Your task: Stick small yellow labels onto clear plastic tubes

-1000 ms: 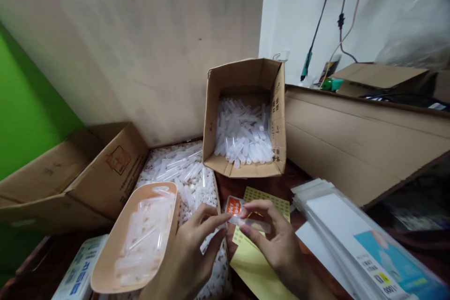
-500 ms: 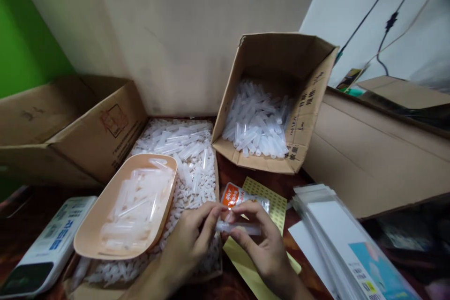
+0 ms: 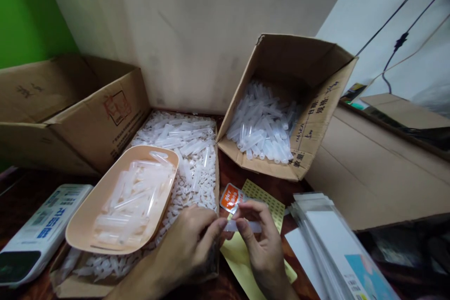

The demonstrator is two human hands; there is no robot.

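One open brown cardboard box [image 3: 84,136] stands behind the shallow peach plastic tray [image 3: 80,232], a red stamp on its side. Left of the tray, a white device with a dark display [image 3: 44,232] carries blue characters. The tray sits over a shallow cardboard box of small white plastic pieces [image 3: 200,187]. Right of the tray, my left hand [image 3: 183,239] presses thumb and fingers together at the left end of a translucent plastic tube [image 3: 255,227]; my right hand [image 3: 263,243] pinches that tube. Farther right, bare dark-red tabletop [image 3: 232,168] leaves a narrow gap before the tilted brown carton [image 3: 321,122], handwritten and printed "规格", "数量". An orange-and-white label [image 3: 230,198], too blurred to read, lies beside a yellow dotted sheet [image 3: 277,211].
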